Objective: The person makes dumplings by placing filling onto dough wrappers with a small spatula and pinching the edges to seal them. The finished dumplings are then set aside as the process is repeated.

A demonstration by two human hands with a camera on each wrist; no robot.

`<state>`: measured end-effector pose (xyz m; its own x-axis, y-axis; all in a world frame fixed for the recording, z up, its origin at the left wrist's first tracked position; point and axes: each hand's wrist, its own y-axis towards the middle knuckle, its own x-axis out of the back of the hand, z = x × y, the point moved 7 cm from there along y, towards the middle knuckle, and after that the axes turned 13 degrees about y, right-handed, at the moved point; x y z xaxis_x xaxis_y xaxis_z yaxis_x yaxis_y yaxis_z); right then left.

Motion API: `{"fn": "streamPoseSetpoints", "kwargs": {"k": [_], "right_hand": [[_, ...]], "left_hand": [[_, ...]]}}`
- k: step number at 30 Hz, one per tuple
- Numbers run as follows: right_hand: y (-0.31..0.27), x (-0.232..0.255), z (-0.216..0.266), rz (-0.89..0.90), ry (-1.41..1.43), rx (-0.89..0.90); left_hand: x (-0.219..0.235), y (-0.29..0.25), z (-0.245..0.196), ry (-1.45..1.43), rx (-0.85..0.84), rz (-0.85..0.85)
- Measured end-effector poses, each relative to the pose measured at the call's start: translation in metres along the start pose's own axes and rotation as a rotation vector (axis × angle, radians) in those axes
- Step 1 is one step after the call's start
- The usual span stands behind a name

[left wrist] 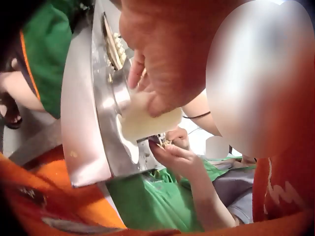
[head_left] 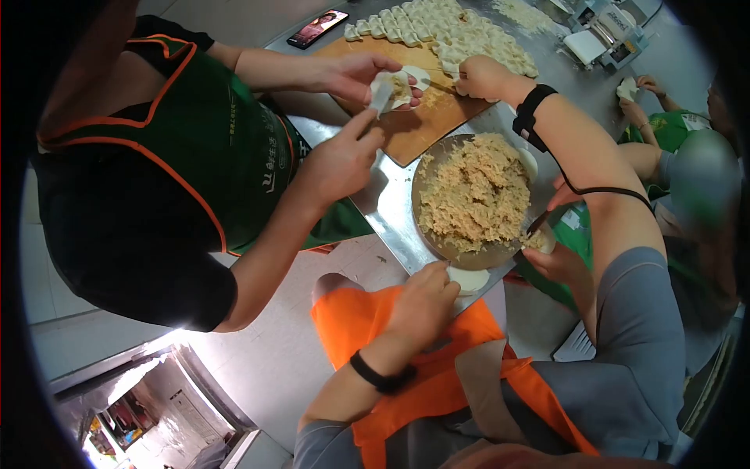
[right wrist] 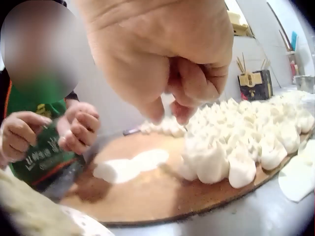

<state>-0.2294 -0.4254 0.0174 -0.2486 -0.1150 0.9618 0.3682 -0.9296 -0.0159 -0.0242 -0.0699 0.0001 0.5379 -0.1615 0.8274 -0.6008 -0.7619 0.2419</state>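
In the head view my left hand [head_left: 422, 305] grips the edge of a round dough wrapper [head_left: 469, 280] beside the bowl of filling [head_left: 476, 195]. The left wrist view shows the pale wrapper [left wrist: 152, 120] hanging under my left fingers [left wrist: 160, 101]. My right hand [head_left: 492, 80] is over the wooden board [head_left: 406, 144], by the rows of dumplings [head_left: 461, 35]. In the right wrist view my right hand [right wrist: 170, 73] has curled fingers just above the dumplings [right wrist: 236, 137]; no held object is visible there. Two flat wrappers [right wrist: 123, 169] lie overlapping on the board.
A person in a green apron [head_left: 180, 133] at the left holds a filled wrapper [head_left: 391, 90] and a flat tool. Another person's hands [head_left: 558, 258] hold a wrapper and a tool at the bowl's right. A phone [head_left: 317, 29] and a machine [head_left: 605, 39] are on the table.
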Motion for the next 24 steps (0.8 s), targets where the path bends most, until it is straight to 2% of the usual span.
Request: {"fn": "streamPoseSetpoints", "kwargs": {"k": [2, 4, 5, 7, 8, 10, 11, 12, 13, 14, 15, 16, 18, 21, 24], "right_hand": [[-0.012, 0.029, 0.007, -0.066, 0.058, 0.012], [-0.040, 0.069, 0.027, -0.188, 0.068, 0.069], [-0.059, 0.090, 0.042, -0.184, 0.077, 0.046], [-0.104, 0.120, 0.077, -0.165, 0.101, -0.005], [-0.126, 0.126, 0.082, -0.213, 0.149, 0.039], [-0.175, 0.134, 0.107, -0.265, 0.284, 0.126], [-0.202, 0.135, 0.130, -0.267, 0.372, 0.170], [-0.225, 0.127, 0.142, -0.207, 0.425, 0.071], [-0.247, 0.118, 0.152, -0.150, 0.472, -0.029], [-0.266, 0.107, 0.165, -0.042, 0.545, -0.005], [-0.286, 0.088, 0.166, -0.012, 0.648, -0.141], [-0.303, 0.077, 0.178, -0.103, 0.725, -0.110], [-0.321, 0.069, 0.195, -0.023, 0.595, -0.154], [-0.338, 0.023, 0.175, -0.134, 0.464, 0.007], [-0.346, 0.005, 0.168, -0.251, 0.282, 0.021]], "left_hand": [[0.021, -0.006, -0.007, 0.008, -0.121, -0.074], [0.044, -0.009, -0.010, -0.135, -0.101, -0.193], [0.052, -0.012, -0.010, -0.205, -0.091, -0.250], [0.042, -0.022, 0.012, -0.571, 0.350, -0.218], [0.031, -0.030, 0.019, -0.747, 0.578, -0.194], [0.008, -0.029, 0.022, -1.377, 0.744, -0.230], [0.017, -0.023, 0.014, -1.556, 0.719, -0.243], [0.021, -0.020, 0.007, -1.733, 0.688, -0.258], [0.021, -0.023, 0.004, -1.727, 0.679, -0.233], [0.020, -0.023, 0.000, -1.721, 0.661, -0.208], [0.019, -0.023, -0.004, -1.715, 0.640, -0.182], [0.017, -0.026, -0.007, -1.703, 0.649, -0.178], [0.010, -0.031, -0.011, -1.678, 0.664, -0.171], [-0.009, -0.038, -0.010, -1.663, 0.694, -0.132], [-0.038, -0.045, -0.003, -1.494, 0.761, -0.025]]}}
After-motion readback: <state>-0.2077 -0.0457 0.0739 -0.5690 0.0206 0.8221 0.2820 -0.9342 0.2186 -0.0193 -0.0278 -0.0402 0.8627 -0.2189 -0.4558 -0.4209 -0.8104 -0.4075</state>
